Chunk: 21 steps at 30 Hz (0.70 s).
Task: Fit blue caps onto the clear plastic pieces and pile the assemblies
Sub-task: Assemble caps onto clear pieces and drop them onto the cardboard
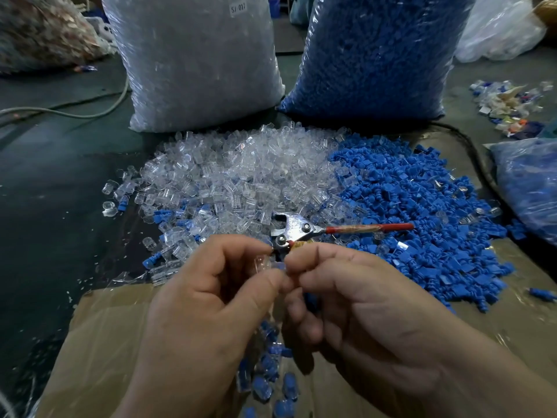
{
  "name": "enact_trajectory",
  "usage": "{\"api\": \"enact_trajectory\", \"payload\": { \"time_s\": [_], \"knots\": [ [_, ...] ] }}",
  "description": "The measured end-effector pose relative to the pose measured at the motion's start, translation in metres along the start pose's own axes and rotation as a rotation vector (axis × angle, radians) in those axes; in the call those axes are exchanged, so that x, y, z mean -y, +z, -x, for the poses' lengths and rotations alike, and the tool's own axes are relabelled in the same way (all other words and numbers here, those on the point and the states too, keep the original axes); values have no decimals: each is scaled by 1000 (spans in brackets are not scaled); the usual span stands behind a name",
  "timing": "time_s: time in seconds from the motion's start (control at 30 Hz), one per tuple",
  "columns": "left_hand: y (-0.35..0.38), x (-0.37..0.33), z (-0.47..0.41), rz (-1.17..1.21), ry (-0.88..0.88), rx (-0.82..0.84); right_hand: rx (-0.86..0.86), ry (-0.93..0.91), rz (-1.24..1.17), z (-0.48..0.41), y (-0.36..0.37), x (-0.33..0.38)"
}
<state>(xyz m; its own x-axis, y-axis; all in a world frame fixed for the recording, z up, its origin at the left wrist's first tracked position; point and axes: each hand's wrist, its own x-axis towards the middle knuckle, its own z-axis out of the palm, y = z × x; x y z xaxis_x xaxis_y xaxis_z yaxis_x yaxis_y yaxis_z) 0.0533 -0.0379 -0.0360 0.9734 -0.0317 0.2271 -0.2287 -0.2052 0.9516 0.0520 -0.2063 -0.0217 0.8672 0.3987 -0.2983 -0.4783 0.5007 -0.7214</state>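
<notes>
Both hands are bunched up close: the left hand (pixel 211 297) pinches a clear piece (pixel 262 262) at its fingertips, and the right hand (pixel 361 312) pinches what looks like a blue cap (pixel 281 266) tight against it. Looks mid-fit to me, with the cap not seated yet. Next it'll want a straight push home, then a drop onto the assemblies (pixel 271 378) piled below at the near edge of the cardboard (pixel 99 342). The clear heap (pixel 241 173) and blue heap (pixel 422 212) sit further back.
</notes>
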Motion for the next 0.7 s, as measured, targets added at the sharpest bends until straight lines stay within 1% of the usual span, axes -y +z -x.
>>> {"api": "enact_trajectory", "payload": {
  "time_s": [0.13, 0.23, 0.37, 0.47, 0.57, 0.63, 0.7],
  "knots": [
    [-1, 1, 1, 49, -41, 61, 23, -7, -100, 0, -1, 2],
    [-1, -1, 0, 191, -104, 28, 55, -3, -134, 1, 1, 5],
    [0, -4, -2, 295, -96, 67, -4, -7, -153, 0, -2, 8],
    [1, -5, -3, 296, -119, 41, -51, -26, -187, 1, -1, 12],
    [0, -6, -5, 245, -142, 7, -64, -35, -191, 4, 0, 15],
    [-2, -6, -5, 230, -146, -1, -95, -24, -163, 5, 1, 15],
    [-2, -5, -5, 169, -100, 2, -117, -31, -97, 5, 2, 15]
  ]
}}
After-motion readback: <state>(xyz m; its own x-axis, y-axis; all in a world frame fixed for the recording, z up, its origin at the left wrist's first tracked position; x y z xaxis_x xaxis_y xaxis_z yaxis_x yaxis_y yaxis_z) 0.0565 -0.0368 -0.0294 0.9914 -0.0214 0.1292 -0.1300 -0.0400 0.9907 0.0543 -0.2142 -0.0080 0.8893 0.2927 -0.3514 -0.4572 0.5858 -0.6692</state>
